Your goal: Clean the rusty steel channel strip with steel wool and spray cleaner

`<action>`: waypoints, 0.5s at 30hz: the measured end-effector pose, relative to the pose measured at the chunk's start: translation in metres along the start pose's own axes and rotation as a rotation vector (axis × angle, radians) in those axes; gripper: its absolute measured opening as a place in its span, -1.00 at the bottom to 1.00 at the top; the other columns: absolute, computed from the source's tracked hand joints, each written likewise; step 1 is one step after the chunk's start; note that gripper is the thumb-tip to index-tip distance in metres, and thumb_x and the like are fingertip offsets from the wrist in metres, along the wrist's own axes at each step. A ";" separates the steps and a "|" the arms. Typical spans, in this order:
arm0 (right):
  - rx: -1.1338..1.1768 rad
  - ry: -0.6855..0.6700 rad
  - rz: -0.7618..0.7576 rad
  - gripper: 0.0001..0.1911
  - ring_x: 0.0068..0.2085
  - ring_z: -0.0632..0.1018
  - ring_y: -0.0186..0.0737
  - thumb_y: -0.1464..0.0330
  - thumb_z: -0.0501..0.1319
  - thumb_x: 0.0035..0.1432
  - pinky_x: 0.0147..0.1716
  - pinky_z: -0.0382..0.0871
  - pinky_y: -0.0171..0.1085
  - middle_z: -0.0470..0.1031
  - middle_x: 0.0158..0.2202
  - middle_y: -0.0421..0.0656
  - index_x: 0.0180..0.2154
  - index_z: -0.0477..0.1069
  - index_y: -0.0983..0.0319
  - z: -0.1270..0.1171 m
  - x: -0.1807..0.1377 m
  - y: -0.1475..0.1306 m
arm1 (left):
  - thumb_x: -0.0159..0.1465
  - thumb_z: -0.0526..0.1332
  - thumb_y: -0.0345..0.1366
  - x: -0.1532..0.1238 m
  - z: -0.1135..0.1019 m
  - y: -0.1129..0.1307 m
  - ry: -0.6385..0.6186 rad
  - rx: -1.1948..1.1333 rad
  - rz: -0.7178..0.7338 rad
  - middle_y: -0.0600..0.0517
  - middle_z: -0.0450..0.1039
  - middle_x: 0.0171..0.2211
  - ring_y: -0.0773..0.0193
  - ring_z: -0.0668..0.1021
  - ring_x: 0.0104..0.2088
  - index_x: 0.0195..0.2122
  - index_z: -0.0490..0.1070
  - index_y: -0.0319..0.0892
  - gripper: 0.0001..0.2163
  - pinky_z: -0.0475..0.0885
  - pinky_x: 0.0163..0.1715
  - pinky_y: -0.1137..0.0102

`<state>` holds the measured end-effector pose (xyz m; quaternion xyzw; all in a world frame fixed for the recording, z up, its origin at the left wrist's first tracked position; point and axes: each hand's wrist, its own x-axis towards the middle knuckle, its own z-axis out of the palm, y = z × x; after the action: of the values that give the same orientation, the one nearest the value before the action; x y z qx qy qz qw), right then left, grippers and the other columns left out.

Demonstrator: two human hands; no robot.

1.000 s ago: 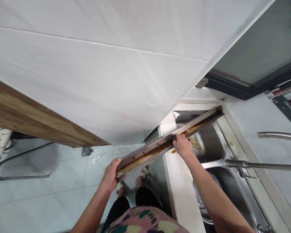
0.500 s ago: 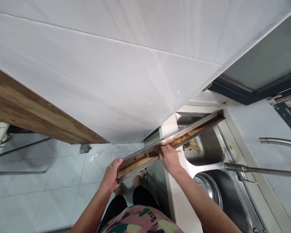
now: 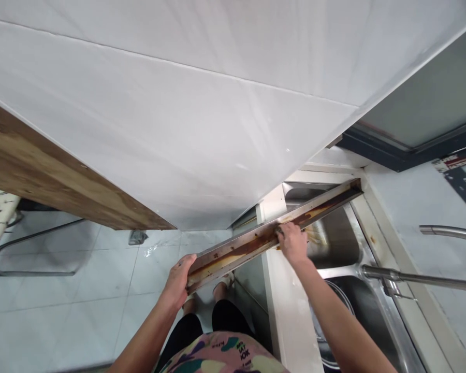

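A long stainless steel channel (image 3: 236, 249), streaked with rust and brown grease inside, runs diagonally across the view. Its far end reaches over the steel sink (image 3: 334, 233). My left hand (image 3: 176, 281) grips its near end, fingers wrapped around the edge. My right hand (image 3: 293, 242) holds the channel further along, above the white countertop (image 3: 289, 305) and next to the sink. A round metal strainer (image 3: 334, 305) sits in the nearer sink bowl, partly hidden behind my right forearm.
A curved steel faucet (image 3: 419, 280) crosses the sink. A white tiled wall (image 3: 178, 103) fills the upper view, above a wooden board edge (image 3: 50, 181). Pale floor tiles (image 3: 101, 274) and a chrome chair frame (image 3: 34, 243) lie lower left. A dark-framed glass panel (image 3: 419, 103) is upper right.
My right hand slid down the channel toward my left hand, then back toward the far end. My left hand stayed in place, and the view shifted slightly.
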<state>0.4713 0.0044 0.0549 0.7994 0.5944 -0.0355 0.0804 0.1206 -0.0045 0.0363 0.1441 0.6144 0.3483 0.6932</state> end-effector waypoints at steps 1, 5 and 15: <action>-0.004 0.013 0.074 -0.73 -0.06 0.41 -0.02 0.32 0.07 0.33 -0.13 0.18 -0.12 0.48 -0.05 -0.02 -0.06 0.50 0.17 -0.001 0.006 0.008 | -0.02 0.39 -0.06 0.000 0.000 0.000 0.002 0.002 -0.009 0.13 0.45 -0.48 0.25 0.47 -0.44 -0.43 0.41 -0.10 -0.72 0.35 -0.46 0.41; -0.014 0.032 0.175 -0.72 -0.06 0.40 0.00 0.33 0.05 0.34 -0.12 0.15 -0.11 0.47 -0.04 0.01 -0.10 0.51 0.20 -0.005 0.019 0.020 | 0.01 0.38 -0.06 0.001 0.000 -0.003 0.019 0.015 0.027 0.14 0.43 -0.48 0.27 0.48 -0.42 -0.43 0.41 -0.11 -0.73 0.36 -0.45 0.43; 0.136 -0.015 -0.042 -0.78 -0.03 0.41 -0.04 0.31 0.12 0.33 -0.11 0.12 -0.14 0.47 -0.04 -0.06 -0.07 0.49 0.15 -0.008 -0.025 -0.042 | -0.04 0.41 -0.07 0.005 -0.028 0.014 0.049 0.046 0.034 0.14 0.48 -0.44 0.24 0.52 -0.37 -0.42 0.44 -0.12 -0.71 0.42 -0.40 0.44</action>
<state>0.4233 -0.0055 0.0630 0.7901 0.6066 -0.0835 0.0296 0.0900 0.0023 0.0352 0.1618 0.6364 0.3495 0.6683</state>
